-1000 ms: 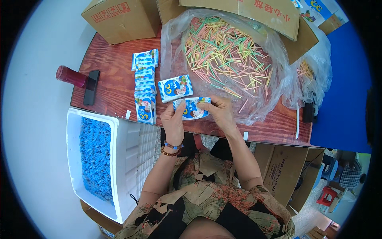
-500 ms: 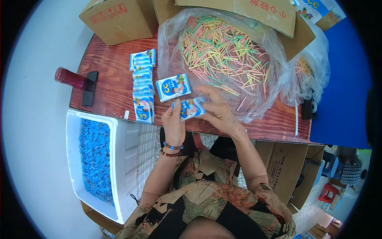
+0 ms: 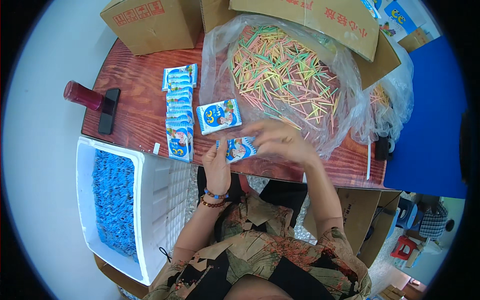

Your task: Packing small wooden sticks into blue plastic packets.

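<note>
In my left hand [image 3: 216, 162] a small blue-and-white packet [image 3: 240, 149] is pinched by its left end, above the table's front edge. My right hand [image 3: 286, 143] hovers at the packet's right end, slightly smeared by motion, its fingers apart and nothing visible in them. Just beyond the held packet, a similar packet [image 3: 219, 116] lies flat. To its left runs an overlapping column of the same packets [image 3: 179, 107]. Beyond my right hand, pink, yellow and green thin sticks [image 3: 285, 70] are spread over a clear plastic bag [image 3: 212, 75].
Cardboard boxes [image 3: 157, 27] stand at the back. A red-capped jar [image 3: 82, 95] and a phone [image 3: 109, 111] lie at the left. Below the table's left edge, a white foam box [image 3: 142, 210] holds many blue packets [image 3: 116, 200]. A black object [image 3: 381, 148] sits at the right.
My right hand has come off the right end of the packet, its fingers spreading. My left hand keeps hold of the packet. The whole view has shifted slightly.
</note>
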`<state>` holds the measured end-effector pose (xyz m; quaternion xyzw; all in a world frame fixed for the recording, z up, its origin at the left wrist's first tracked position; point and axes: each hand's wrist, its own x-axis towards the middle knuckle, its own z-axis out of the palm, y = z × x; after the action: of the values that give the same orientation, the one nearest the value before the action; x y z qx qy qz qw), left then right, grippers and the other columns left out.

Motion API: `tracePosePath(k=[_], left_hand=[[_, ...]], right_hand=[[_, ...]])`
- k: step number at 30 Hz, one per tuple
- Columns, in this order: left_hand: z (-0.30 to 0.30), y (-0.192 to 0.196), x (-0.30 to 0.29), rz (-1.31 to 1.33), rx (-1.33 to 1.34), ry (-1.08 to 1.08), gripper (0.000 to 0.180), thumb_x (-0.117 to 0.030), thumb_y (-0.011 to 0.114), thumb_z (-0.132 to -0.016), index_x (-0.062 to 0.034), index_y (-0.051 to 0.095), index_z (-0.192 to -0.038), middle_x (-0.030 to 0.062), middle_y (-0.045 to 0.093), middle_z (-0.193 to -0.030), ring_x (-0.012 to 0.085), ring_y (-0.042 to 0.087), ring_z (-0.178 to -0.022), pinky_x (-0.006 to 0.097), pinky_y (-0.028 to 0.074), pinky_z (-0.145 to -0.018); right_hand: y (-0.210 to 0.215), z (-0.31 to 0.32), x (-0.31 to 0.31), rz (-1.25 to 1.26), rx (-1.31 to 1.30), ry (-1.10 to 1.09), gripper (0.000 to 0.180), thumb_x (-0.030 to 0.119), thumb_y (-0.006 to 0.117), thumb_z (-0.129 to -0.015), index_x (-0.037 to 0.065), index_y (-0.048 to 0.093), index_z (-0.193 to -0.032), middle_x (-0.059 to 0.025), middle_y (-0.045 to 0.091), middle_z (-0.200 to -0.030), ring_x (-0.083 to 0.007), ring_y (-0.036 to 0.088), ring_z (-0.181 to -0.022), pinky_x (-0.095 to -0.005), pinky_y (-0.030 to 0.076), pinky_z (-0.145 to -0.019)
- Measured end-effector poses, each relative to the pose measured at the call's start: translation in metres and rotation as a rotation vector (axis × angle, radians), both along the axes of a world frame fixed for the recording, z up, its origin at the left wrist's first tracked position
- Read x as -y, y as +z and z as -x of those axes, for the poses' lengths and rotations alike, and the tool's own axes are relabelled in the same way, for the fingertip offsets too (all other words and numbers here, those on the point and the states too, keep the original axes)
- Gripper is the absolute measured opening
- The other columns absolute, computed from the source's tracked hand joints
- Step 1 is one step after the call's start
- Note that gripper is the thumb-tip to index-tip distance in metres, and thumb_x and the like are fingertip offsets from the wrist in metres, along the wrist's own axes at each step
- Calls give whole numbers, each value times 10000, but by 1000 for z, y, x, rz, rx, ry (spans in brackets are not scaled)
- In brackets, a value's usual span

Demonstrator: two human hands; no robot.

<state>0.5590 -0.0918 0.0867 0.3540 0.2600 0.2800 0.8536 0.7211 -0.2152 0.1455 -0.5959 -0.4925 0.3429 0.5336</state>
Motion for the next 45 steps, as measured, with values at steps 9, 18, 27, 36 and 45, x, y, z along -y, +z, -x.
tracePosePath(k=[9, 18, 27, 36, 45], left_hand=[[5, 1, 5, 51, 2, 0, 207, -155, 540, -968, 7, 657, -915, 19, 663, -863, 54, 606, -744, 225, 490, -686], [8, -1, -2, 135, 33, -14, 198, -160, 548, -963, 1, 659, -936, 27, 666, -883, 67, 619, -772, 245, 508, -712], [8, -2, -3, 149, 59, -26, 192, -151, 547, -962, 3, 660, -944, 39, 674, -909, 86, 637, -806, 261, 522, -734], [7, -7, 0, 138, 70, -28, 185, -141, 545, -962, 7, 655, -952, 41, 667, -923, 82, 631, -809, 259, 522, -738], [9, -8, -3, 111, 61, -32, 166, -119, 540, -961, 5, 651, -960, 21, 658, -916, 75, 622, -809, 255, 521, -740]], right_hand=[[-26, -119, -84, 202, 1291, -129, 411, 24, 606, -755, 90, 586, -1159, -105, 504, -1274, -289, 423, -1221, -433, 338, -1023], [-26, -131, -119, 187, 1468, 46, 241, 82, 590, -773, 29, 588, -1008, -139, 501, -1182, -338, 456, -1136, -456, 368, -991], [-33, -136, -105, 238, 993, -61, 192, 99, 560, -870, -8, 552, -1029, -169, 577, -1082, -291, 547, -1073, -395, 406, -965], [-37, -121, -89, -144, -125, -538, 220, 215, 448, -997, 21, 517, -1077, -31, 577, -855, -151, 578, -853, -307, 423, -882], [-72, -75, -60, -4, 471, -675, 214, 227, 477, -962, 27, 536, -1007, -83, 603, -923, -226, 543, -937, -368, 378, -921]])
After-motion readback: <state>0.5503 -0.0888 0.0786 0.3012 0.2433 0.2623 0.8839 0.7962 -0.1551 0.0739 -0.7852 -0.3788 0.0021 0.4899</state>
